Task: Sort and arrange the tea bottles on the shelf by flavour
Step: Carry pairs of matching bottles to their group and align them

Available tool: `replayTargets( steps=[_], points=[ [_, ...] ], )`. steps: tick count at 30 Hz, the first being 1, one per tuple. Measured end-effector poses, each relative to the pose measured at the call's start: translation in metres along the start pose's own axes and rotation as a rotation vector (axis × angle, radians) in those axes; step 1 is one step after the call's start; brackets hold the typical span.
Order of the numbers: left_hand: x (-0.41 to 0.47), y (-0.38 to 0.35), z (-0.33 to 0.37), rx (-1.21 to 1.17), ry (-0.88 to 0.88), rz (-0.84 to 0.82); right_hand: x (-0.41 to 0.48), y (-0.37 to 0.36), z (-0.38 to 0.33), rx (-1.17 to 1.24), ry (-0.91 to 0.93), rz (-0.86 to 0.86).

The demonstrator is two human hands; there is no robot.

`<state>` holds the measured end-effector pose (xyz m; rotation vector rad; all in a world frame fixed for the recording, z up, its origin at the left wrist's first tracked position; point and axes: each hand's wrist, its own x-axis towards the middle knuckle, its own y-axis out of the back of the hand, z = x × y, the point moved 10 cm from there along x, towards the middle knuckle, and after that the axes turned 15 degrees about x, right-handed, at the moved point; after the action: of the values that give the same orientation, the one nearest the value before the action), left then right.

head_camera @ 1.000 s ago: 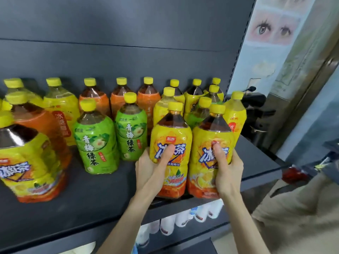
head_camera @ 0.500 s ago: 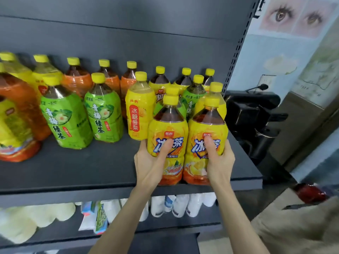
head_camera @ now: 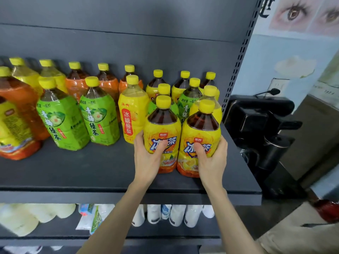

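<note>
Your left hand and right hand each wrap one iced-tea bottle at the shelf front, about 4 o'clock; shoving back could topple the crowded bottles at 12 o'clock.

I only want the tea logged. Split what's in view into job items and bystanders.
Job:
- two iced tea bottles, one in the left hand, one in the right hand
- green tea bottles
- pear drink bottle
- orange-label bottles
- shelf

Bystanders:
- white packs on the lower shelf
- black machine
- eye poster
</note>
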<state>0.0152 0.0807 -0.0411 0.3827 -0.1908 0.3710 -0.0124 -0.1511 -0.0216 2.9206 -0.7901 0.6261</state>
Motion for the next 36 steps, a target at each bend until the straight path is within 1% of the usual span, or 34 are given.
replayTargets(
  steps=[8,11,15,16,19,21,24,26,28,30,33,36],
  points=[
    [0.006,-0.008,-0.001,0.003,0.022,-0.013,0.0,0.0,0.002,0.012,-0.014,-0.01],
    [0.003,-0.006,0.002,0.024,-0.007,-0.037,-0.003,0.0,-0.001,0.0,-0.015,-0.026],
    [-0.004,-0.001,0.013,0.05,-0.056,-0.122,-0.007,0.003,-0.003,-0.007,-0.04,-0.061],
    [-0.005,0.003,0.014,0.062,-0.071,-0.122,-0.008,0.004,-0.005,-0.002,-0.036,-0.073],
    [0.002,0.028,0.034,0.131,-0.135,-0.006,-0.002,0.007,-0.027,0.023,0.037,-0.1],
    [0.01,0.047,0.063,0.136,-0.206,0.082,0.006,0.006,-0.05,0.044,0.105,-0.117],
    [0.033,0.063,0.113,0.119,-0.301,0.12,0.029,0.0,-0.089,0.05,0.206,-0.139],
    [0.057,0.061,0.139,0.143,-0.351,0.075,0.052,-0.008,-0.111,0.034,0.239,-0.161],
    [0.083,0.051,0.158,0.222,-0.383,-0.006,0.081,-0.021,-0.123,-0.002,0.214,-0.213],
    [0.106,0.035,0.165,0.3,-0.363,-0.112,0.111,-0.038,-0.123,-0.049,0.143,-0.286],
    [0.129,0.007,0.155,0.384,-0.284,-0.293,0.147,-0.064,-0.11,-0.122,0.013,-0.399],
    [0.139,-0.014,0.142,0.447,-0.283,-0.45,0.169,-0.086,-0.095,-0.217,-0.093,-0.522]
  ],
)
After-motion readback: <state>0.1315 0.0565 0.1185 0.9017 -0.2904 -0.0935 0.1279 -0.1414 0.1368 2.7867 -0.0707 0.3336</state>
